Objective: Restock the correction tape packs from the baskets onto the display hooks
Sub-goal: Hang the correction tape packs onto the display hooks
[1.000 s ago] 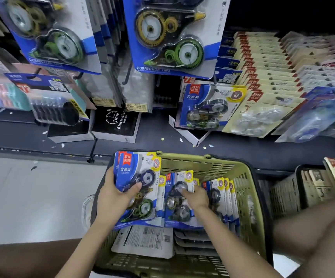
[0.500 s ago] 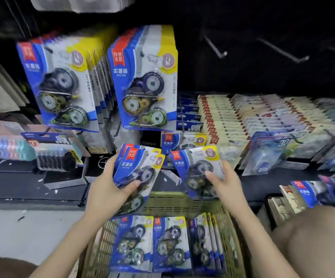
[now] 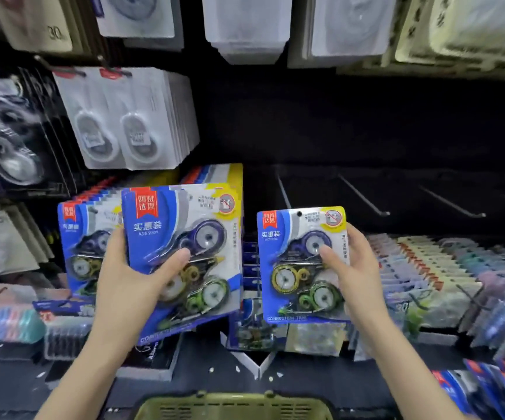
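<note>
My left hand (image 3: 130,283) grips a small stack of blue and yellow correction tape packs (image 3: 184,237), thumb across the front blister. My right hand (image 3: 357,268) holds a single correction tape pack (image 3: 299,262) upright by its right edge, thumb on the front. The single pack's hang hole sits below and left of several bare display hooks (image 3: 363,195) that jut from the dark back panel. Two filled rows of the same packs (image 3: 90,237) hang behind my left hand. The rim of the green basket (image 3: 233,404) shows at the bottom edge.
White and black blister packs (image 3: 130,116) hang on hooks above left. Rows of small boxed stationery (image 3: 426,268) fill the shelf at right. More blue packs (image 3: 493,389) lie at the lower right. Black boxes (image 3: 151,359) stand on the shelf below my left hand.
Both hands have risen from the basket to hook height with their packs. My view has tilted up, so the basket has dropped to the bottom edge and the bare hooks are nearer.
</note>
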Available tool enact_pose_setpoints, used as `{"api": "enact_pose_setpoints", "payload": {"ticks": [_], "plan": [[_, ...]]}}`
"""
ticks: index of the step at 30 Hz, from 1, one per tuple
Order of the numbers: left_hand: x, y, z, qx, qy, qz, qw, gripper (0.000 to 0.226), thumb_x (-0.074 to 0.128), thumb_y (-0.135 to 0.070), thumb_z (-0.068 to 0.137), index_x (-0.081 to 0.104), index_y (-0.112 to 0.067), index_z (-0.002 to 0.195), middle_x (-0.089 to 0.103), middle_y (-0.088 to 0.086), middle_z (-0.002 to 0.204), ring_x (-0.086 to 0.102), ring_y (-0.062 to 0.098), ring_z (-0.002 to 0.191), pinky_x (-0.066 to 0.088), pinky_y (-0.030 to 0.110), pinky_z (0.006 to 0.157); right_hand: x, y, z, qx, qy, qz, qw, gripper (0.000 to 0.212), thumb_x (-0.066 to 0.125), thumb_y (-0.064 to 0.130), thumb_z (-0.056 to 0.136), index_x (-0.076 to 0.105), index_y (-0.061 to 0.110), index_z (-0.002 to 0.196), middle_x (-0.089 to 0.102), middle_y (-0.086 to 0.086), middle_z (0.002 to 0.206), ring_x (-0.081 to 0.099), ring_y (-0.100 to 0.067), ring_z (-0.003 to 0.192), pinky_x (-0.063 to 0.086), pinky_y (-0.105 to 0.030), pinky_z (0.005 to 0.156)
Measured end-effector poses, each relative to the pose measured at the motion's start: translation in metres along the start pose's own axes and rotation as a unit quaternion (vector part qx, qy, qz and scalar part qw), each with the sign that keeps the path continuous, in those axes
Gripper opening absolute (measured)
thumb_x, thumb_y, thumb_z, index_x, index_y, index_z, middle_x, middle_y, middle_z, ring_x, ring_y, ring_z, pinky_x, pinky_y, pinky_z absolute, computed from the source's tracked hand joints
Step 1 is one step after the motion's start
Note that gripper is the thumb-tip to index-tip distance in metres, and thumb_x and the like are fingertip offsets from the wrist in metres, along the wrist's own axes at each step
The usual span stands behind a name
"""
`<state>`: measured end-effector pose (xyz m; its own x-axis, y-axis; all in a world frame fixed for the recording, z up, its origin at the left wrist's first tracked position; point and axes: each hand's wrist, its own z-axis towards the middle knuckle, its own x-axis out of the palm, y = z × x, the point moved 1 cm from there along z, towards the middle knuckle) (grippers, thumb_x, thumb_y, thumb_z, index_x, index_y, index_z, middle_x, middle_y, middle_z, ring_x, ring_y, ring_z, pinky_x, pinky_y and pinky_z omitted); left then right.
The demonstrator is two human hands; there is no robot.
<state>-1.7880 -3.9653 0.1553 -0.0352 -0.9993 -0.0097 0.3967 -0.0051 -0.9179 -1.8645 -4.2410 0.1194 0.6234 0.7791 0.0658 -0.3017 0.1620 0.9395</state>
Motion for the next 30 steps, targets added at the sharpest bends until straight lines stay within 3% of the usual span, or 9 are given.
{"api": "enact_pose_setpoints", "payload": {"ticks": [4,7,9,11,16,20,25,30], "plan": [[0.012,-0.010,0.024,0.004,-0.004,-0.023,1.000,0.057,0.082,-0.035,0.059,0.058,-0.035,0.110,0.072,-0.013,0.106,0.069,0.009,0.095,0.053,0.036,0.087,0.006,-0.003,0.012,0.005,0.013,-0.018,1.000,0.045,0.067,0.010,0.091,0.054,0.032,0.127,0.067,0.005,0.121,0.066,-0.011,0.109,0.053,-0.037,0.094],[0.021,-0.015,0.040,0.006,-0.002,-0.018,1.000,0.067,0.093,-0.040,0.056,0.058,-0.034,0.112,0.071,-0.010,0.110,0.069,0.014,0.100,0.053,0.045,0.093,0.005,-0.004,0.014,-0.001,0.022,-0.029,0.999,0.043,0.068,0.011,0.090,0.054,0.036,0.123,0.068,0.007,0.120,0.066,-0.009,0.109,0.053,-0.035,0.093],[0.026,-0.017,0.048,0.007,0.000,-0.019,1.000,0.067,0.087,-0.038,0.058,0.057,-0.031,0.117,0.070,-0.008,0.114,0.068,0.016,0.102,0.053,0.049,0.095,0.003,-0.007,0.015,0.006,0.027,-0.033,0.999,0.044,0.068,0.012,0.090,0.054,0.034,0.126,0.068,0.007,0.120,0.066,-0.008,0.108,0.053,-0.034,0.092],[0.030,-0.018,0.053,0.009,0.001,-0.025,1.000,0.069,0.088,-0.033,0.060,0.055,-0.028,0.120,0.070,-0.006,0.115,0.068,0.016,0.103,0.053,0.049,0.096,0.001,-0.008,0.017,0.013,0.031,-0.024,0.999,0.043,0.068,0.011,0.090,0.054,0.032,0.126,0.068,0.006,0.119,0.066,-0.009,0.107,0.053,-0.034,0.090],[0.037,-0.017,0.058,0.005,0.008,-0.027,1.000,0.059,0.087,-0.035,0.058,0.055,-0.039,0.107,0.070,-0.008,0.113,0.068,0.015,0.102,0.053,0.048,0.096,0.000,-0.006,0.016,0.038,0.028,0.005,0.999,0.038,0.066,0.005,0.090,0.059,0.034,0.113,0.073,0.006,0.109,0.070,-0.008,0.099,0.055,-0.023,0.077],[0.036,-0.014,0.064,-0.003,0.020,-0.029,0.999,0.062,0.092,-0.031,0.059,0.056,-0.038,0.109,0.071,-0.008,0.112,0.068,0.017,0.104,0.053,0.050,0.095,0.002,-0.005,0.017,0.031,0.012,-0.022,0.999,0.037,0.067,0.007,0.090,0.060,0.037,0.111,0.073,0.010,0.106,0.069,-0.007,0.099,0.055,-0.031,0.084],[0.040,-0.017,0.068,-0.006,0.016,-0.057,0.998,0.058,0.080,-0.033,0.059,0.055,-0.037,0.110,0.072,-0.015,0.106,0.069,0.010,0.098,0.053,0.038,0.091,0.016,-0.014,0.021,-0.017,-0.015,-0.092,0.996,0.046,0.066,0.012,0.092,0.049,0.049,0.112,0.063,0.024,0.111,0.059,0.012,0.101,0.047,-0.009,0.081],[0.040,-0.015,0.074,-0.014,0.020,-0.071,0.997,0.054,0.080,-0.030,0.059,0.055,-0.036,0.107,0.073,-0.015,0.101,0.070,0.008,0.093,0.053,0.036,0.087,0.028,-0.041,0.050,0.014,-0.026,-0.055,0.998,0.045,0.064,0.015,0.094,0.050,0.032,0.133,0.060,0.014,0.127,0.057,-0.001,0.115,0.048,-0.028,0.097]]}}
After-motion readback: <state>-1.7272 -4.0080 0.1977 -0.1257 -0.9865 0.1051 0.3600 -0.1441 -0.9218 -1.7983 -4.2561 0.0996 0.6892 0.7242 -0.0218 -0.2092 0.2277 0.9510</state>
